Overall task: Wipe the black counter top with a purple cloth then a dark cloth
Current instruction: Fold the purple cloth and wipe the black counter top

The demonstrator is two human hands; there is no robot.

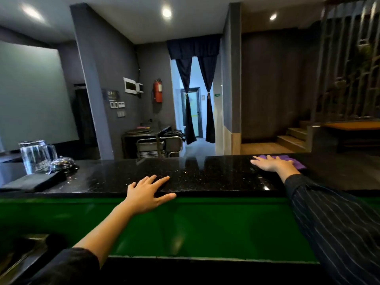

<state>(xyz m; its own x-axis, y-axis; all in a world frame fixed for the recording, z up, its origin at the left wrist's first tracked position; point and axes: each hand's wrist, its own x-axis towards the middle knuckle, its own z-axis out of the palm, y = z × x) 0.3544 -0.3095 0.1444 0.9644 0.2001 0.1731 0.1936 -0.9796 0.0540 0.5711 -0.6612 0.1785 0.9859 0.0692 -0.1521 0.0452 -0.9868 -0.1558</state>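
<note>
- My right hand (273, 163) lies flat, fingers spread wide, on the purple cloth (296, 161).
- My left hand (147, 194) rests spread on the black bench (205, 177), holding nothing.
- The dark cloth (35, 181) sits far left.

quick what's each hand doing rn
Left hand: open, flat on the black counter top edge, holding nothing.
Right hand: open, pressed flat on the purple cloth.

Glasses (37, 156), bell (62, 163) at counter's left

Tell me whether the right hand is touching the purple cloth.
Touching. The head view shows the right hand lying flat on the purple cloth, palm down, pressing it onto the black counter.
</note>
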